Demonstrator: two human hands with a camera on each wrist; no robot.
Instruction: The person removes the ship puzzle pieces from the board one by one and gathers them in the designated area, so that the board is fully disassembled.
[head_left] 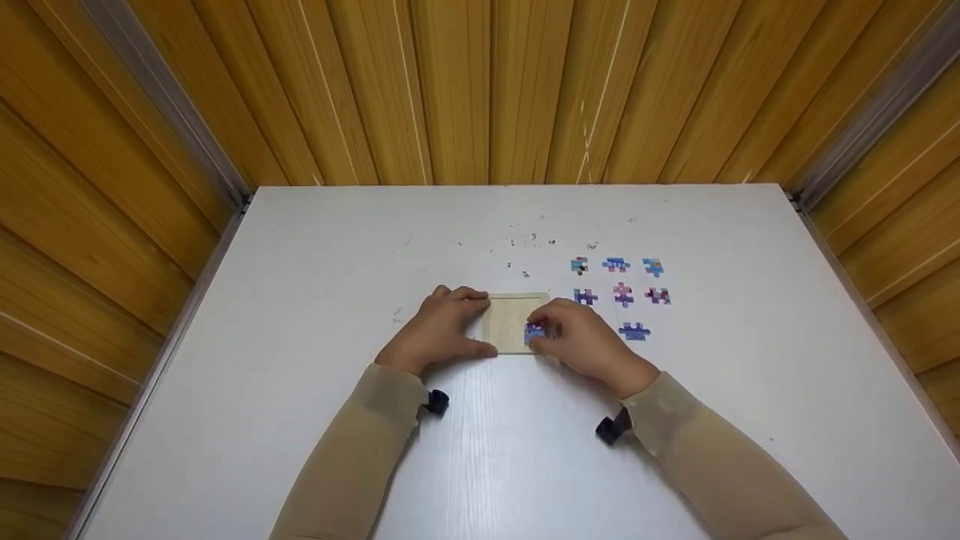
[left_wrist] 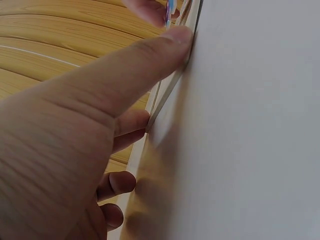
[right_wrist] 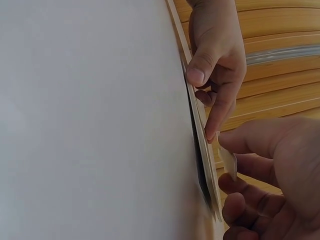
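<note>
A small square wooden puzzle tray [head_left: 507, 322] lies on the white table, its bare inside showing. At its left side, my left hand [head_left: 441, 331] holds the tray, thumb at the near corner and fingers at the far one. My right hand [head_left: 589, 337] pinches a purple and blue jigsaw piece [head_left: 534, 333] over the tray's right part. In the right wrist view the piece [right_wrist: 228, 162] stands tilted between thumb and fingers, close over the tray's rim. The thumb [left_wrist: 150, 65] of my left hand presses the tray's edge in the left wrist view.
Right of the tray, several loose jigsaw pieces [head_left: 622, 294] lie in rows on the white table [head_left: 337, 240]. Small dark specks and marks [head_left: 534, 237] dot the table beyond the tray. Wood-look panelled walls [head_left: 450, 90] enclose the table's back and sides.
</note>
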